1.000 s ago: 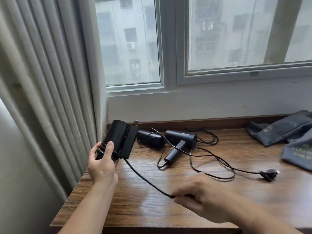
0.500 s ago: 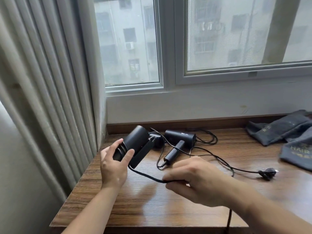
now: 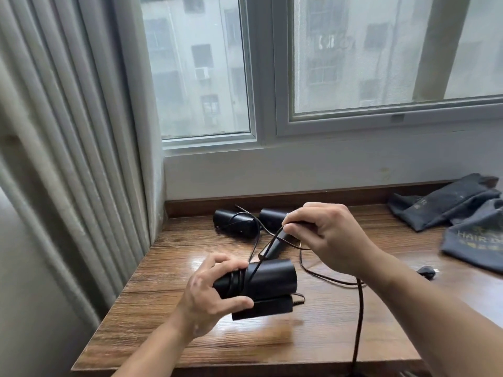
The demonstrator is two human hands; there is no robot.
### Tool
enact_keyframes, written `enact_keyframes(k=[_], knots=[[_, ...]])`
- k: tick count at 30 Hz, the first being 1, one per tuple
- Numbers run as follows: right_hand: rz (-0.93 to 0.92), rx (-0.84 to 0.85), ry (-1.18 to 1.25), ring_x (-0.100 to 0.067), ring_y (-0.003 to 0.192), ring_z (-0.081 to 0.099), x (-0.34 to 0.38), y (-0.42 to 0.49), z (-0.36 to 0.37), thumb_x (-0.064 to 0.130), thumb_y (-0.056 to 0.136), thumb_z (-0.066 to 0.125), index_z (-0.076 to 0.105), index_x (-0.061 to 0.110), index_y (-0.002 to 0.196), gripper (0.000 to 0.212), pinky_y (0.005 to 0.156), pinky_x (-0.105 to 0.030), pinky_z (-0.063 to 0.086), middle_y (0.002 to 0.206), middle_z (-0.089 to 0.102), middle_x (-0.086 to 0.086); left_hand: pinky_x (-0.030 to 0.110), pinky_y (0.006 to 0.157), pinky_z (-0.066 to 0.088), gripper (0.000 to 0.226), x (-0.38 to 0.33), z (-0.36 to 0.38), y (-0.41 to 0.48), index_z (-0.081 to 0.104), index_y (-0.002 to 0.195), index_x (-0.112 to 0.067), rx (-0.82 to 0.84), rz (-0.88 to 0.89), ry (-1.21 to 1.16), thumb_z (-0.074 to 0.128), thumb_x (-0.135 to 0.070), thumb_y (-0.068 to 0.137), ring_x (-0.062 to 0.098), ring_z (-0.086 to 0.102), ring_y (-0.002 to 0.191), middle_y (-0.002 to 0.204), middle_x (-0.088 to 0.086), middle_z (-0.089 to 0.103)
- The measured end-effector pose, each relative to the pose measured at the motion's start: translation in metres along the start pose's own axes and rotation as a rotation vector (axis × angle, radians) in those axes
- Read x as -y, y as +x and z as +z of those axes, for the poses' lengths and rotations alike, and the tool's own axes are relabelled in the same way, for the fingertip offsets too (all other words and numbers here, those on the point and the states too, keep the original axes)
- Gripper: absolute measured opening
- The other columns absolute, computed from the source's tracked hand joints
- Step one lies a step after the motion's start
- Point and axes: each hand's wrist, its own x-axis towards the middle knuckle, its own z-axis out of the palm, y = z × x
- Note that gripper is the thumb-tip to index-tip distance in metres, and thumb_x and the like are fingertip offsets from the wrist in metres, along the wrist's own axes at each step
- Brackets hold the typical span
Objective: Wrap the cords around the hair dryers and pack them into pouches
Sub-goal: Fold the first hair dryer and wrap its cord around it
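Left hand (image 3: 209, 297) clamps a folded dryer (image 3: 268, 280) just above the desk (image 3: 163, 268), wound turns pinned under its fingers. The right hand (image 3: 329, 240), up and beyond that grip, pinches the cord (image 3: 359, 308). The next turn likely wants tension, landing snug beside those coils. The right hand hides part of another dryer, and the pouches (image 3: 446, 205) run off frame.

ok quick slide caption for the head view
Left hand grips a folded black hair dryer, cord partly wound on it; right hand pinches the cord above.
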Motion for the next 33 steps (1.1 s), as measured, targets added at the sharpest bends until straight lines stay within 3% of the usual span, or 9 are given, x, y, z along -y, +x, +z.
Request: enact_keyframes(k=[5, 8, 12, 15, 19, 23, 27, 31, 33], knots=[[0.109, 0.02, 0.018, -0.008, 0.078, 0.067, -0.015, -0.002, 0.005, 0.034, 0.09, 0.073, 0.079, 0.027, 0.091, 0.01, 0.074, -0.032, 0.054, 0.08, 0.072, 0.01, 0.016, 0.09, 0.05, 0.058, -0.016, -0.002, -0.008, 0.071, 0.118, -0.044, 0.113, 0.001, -0.21, 0.091, -0.029, 0.066, 0.015, 0.06, 0.115, 0.119, -0.014, 0.06], [0.187, 0.073, 0.116, -0.006, 0.076, 0.069, -0.023, -0.004, 0.005, 0.026, 0.086, 0.081, 0.081, 0.025, 0.086, 0.001, 0.072, -0.022, 0.054, 0.077, 0.075, 0.014, 0.026, 0.095, 0.051, 0.062, -0.019, -0.003, -0.011, 0.072, 0.123, -0.035, 0.148, 0.002, -0.342, 0.09, -0.027, 0.064, 0.023, 0.062, 0.114, 0.121, -0.004, 0.063], [0.317, 0.15, 0.223, -0.009, 0.066, 0.067, -0.036, -0.014, 0.001, 0.029, 0.077, 0.088, 0.08, 0.027, 0.078, 0.008, 0.067, -0.039, 0.057, 0.071, 0.075, 0.003, 0.026, 0.09, 0.053, 0.067, -0.016, -0.004, -0.015, 0.075, 0.119, -0.031, 0.088, -0.058, -0.515, 0.092, -0.03, 0.054, 0.02, 0.068, 0.106, 0.115, 0.004, 0.071], [0.36, 0.189, 0.257, -0.009, 0.065, 0.066, -0.043, -0.022, 0.001, 0.032, 0.075, 0.088, 0.081, 0.025, 0.08, 0.011, 0.069, -0.038, 0.057, 0.072, 0.076, 0.002, 0.033, 0.083, 0.058, 0.082, -0.008, -0.007, -0.016, 0.077, 0.116, -0.022, 0.075, -0.161, -0.81, 0.103, -0.032, 0.039, 0.029, 0.07, 0.1, 0.11, 0.016, 0.074], [0.417, 0.148, 0.308, -0.013, 0.063, 0.058, -0.054, -0.03, -0.001, 0.042, 0.073, 0.086, 0.081, 0.027, 0.085, 0.02, 0.062, -0.036, 0.05, 0.073, 0.071, -0.012, 0.04, 0.075, 0.063, 0.088, -0.006, -0.012, -0.014, 0.077, 0.111, -0.013, 0.035, -0.227, -1.099, 0.106, -0.019, 0.028, 0.036, 0.072, 0.093, 0.108, 0.025, 0.072], [0.47, 0.132, 0.357, -0.008, 0.056, 0.05, -0.066, -0.038, -0.003, 0.024, 0.08, 0.085, 0.08, 0.02, 0.084, 0.007, 0.054, -0.023, 0.042, 0.06, 0.063, 0.001, 0.049, 0.087, 0.06, 0.073, 0.006, -0.016, -0.013, 0.071, 0.121, -0.013, -0.051, -0.182, -1.291, 0.094, -0.008, 0.053, 0.037, 0.071, 0.105, 0.12, 0.022, 0.069], [0.546, 0.103, 0.419, -0.007, 0.049, 0.047, -0.073, -0.048, -0.005, 0.013, 0.084, 0.081, 0.078, 0.013, 0.085, 0.003, 0.049, -0.017, 0.039, 0.056, 0.061, 0.002, 0.065, 0.106, 0.042, 0.074, 0.02, -0.02, -0.009, 0.058, 0.134, -0.013, -0.172, -0.171, -1.374, 0.09, -0.024, 0.068, 0.042, 0.059, 0.125, 0.14, 0.022, 0.058], [0.587, 0.109, 0.429, -0.01, 0.051, 0.047, -0.075, -0.057, -0.003, 0.013, 0.089, 0.077, 0.08, 0.014, 0.089, 0.003, 0.048, -0.022, 0.037, 0.058, 0.06, -0.002, 0.046, 0.093, 0.058, 0.091, 0.011, -0.023, -0.002, 0.047, 0.146, -0.005, -0.27, -0.245, -1.384, 0.087, -0.033, 0.069, 0.038, 0.062, 0.124, 0.142, 0.023, 0.057], [0.64, 0.109, 0.485, -0.013, 0.052, 0.044, -0.074, -0.062, 0.002, 0.012, 0.093, 0.072, 0.079, 0.014, 0.092, 0.007, 0.048, -0.026, 0.035, 0.058, 0.055, -0.003, 0.04, 0.087, 0.06, 0.083, 0.009, -0.021, 0.003, 0.054, 0.142, -0.007, -0.373, -0.294, -1.385, 0.084, -0.035, 0.069, 0.031, 0.068, 0.116, 0.135, 0.019, 0.064]])
